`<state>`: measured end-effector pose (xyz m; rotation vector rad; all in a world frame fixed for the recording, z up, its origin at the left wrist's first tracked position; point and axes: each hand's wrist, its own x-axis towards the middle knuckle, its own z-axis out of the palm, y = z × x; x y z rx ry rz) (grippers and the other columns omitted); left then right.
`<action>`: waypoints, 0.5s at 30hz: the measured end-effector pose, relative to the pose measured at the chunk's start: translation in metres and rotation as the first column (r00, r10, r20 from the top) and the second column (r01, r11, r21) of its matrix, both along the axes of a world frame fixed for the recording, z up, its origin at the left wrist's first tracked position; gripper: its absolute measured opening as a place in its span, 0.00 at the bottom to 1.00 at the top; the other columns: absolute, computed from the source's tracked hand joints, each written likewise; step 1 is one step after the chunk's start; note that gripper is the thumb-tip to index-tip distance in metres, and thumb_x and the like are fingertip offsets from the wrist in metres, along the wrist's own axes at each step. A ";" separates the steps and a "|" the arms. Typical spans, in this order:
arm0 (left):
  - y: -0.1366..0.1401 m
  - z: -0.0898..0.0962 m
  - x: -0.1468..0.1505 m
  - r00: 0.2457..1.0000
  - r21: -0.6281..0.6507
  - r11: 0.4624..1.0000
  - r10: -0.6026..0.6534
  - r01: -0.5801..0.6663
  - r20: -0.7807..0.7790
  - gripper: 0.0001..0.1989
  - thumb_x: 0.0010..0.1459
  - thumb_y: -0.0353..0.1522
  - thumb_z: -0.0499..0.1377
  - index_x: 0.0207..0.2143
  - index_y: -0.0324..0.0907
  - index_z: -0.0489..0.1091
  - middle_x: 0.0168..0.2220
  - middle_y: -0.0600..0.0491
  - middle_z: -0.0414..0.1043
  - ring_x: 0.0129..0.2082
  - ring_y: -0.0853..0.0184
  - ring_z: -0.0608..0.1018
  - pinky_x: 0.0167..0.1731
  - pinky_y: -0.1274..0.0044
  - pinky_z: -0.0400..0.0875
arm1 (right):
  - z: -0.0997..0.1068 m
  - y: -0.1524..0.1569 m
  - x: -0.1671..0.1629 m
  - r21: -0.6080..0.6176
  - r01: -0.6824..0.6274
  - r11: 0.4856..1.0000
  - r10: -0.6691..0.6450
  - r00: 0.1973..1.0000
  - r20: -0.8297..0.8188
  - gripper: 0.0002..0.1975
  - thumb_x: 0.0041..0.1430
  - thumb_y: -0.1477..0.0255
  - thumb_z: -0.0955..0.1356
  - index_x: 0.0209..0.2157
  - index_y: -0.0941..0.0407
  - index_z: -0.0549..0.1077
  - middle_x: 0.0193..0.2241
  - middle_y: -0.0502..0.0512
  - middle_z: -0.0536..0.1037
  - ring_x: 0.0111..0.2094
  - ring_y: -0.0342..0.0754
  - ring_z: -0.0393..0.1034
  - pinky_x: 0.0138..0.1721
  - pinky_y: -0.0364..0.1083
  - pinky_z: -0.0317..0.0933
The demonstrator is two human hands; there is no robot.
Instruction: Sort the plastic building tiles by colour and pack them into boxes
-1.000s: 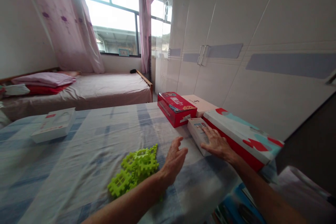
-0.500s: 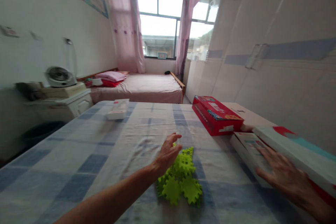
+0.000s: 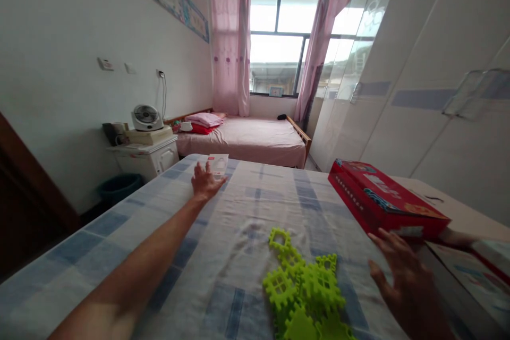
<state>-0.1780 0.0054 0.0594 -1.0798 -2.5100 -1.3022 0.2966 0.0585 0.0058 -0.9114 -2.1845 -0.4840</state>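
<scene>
My left hand (image 3: pixel 206 181) is stretched to the far left of the table, fingers spread, at the near side of a small white box (image 3: pixel 219 163). Whether the fingertips touch the box I cannot tell. In front of me lies a pile of lime-green interlocking plastic pieces (image 3: pixel 305 281), toothed at the edges, some with window-like cutouts. My right hand (image 3: pixel 406 276) hovers with fingers apart and nothing in them, between the pile and a white box (image 3: pixel 466 276) at the right. Its fingertips are close to the front corner of a red box (image 3: pixel 386 196).
A blue-and-white checked cloth (image 3: pixel 167 276) covers the table. What may be another person's hand (image 3: pixel 458 239) shows partly behind the red box. Beyond the table are a bed (image 3: pixel 255 141), a cabinet with a fan (image 3: pixel 147 118), a bin (image 3: pixel 119 187) and tall wardrobes (image 3: pixel 430 64).
My left hand has moved from above the green pieces to the small white box at the far left. My right hand has come off the white box on the right. The view has turned left.
</scene>
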 end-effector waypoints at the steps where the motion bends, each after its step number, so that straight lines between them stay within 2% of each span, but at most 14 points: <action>1: 0.005 -0.003 -0.011 0.998 -0.057 0.997 0.059 -0.059 -0.005 0.44 0.42 0.40 0.65 0.59 0.34 0.54 0.65 0.31 0.39 0.64 0.43 0.46 0.57 0.51 0.47 | -0.008 0.003 -0.003 -0.012 -0.002 1.000 0.002 1.000 0.003 0.21 0.59 0.68 0.59 0.54 0.58 0.61 0.55 0.65 0.64 0.57 0.60 0.58 0.54 0.60 0.56; 4: 0.018 -0.012 -0.032 0.991 -0.172 0.976 0.137 -0.135 0.001 0.48 0.39 0.45 0.66 0.60 0.38 0.54 0.64 0.31 0.43 0.62 0.39 0.51 0.53 0.48 0.52 | -0.025 0.006 -0.004 -0.070 -0.001 0.998 0.002 1.000 0.019 0.21 0.59 0.70 0.59 0.54 0.56 0.60 0.55 0.63 0.63 0.56 0.58 0.59 0.52 0.59 0.58; 7: 0.026 -0.018 -0.040 0.992 -0.228 0.965 0.128 -0.126 -0.004 0.43 0.42 0.48 0.63 0.59 0.39 0.57 0.63 0.33 0.48 0.57 0.37 0.59 0.49 0.51 0.59 | -0.031 0.000 -0.002 -0.149 0.019 0.989 -0.014 0.999 0.039 0.22 0.57 0.73 0.59 0.54 0.54 0.59 0.55 0.61 0.63 0.57 0.57 0.58 0.52 0.58 0.57; 11: 0.026 -0.019 -0.040 0.996 -0.240 0.968 0.068 -0.078 -0.049 0.35 0.45 0.45 0.62 0.54 0.38 0.66 0.60 0.37 0.54 0.54 0.37 0.64 0.49 0.56 0.62 | -0.028 -0.006 -0.003 -0.262 0.034 0.964 -0.029 0.999 0.025 0.22 0.56 0.75 0.60 0.54 0.52 0.60 0.55 0.59 0.64 0.55 0.54 0.60 0.53 0.57 0.57; 15: 0.021 -0.014 -0.021 0.995 -0.192 0.980 0.026 -0.044 -0.093 0.27 0.52 0.42 0.57 0.52 0.36 0.68 0.56 0.37 0.59 0.54 0.43 0.65 0.52 0.58 0.59 | -0.025 -0.007 -0.008 -0.320 0.025 0.947 -0.041 0.998 -0.042 0.19 0.57 0.75 0.59 0.51 0.53 0.63 0.54 0.59 0.65 0.54 0.52 0.62 0.53 0.55 0.58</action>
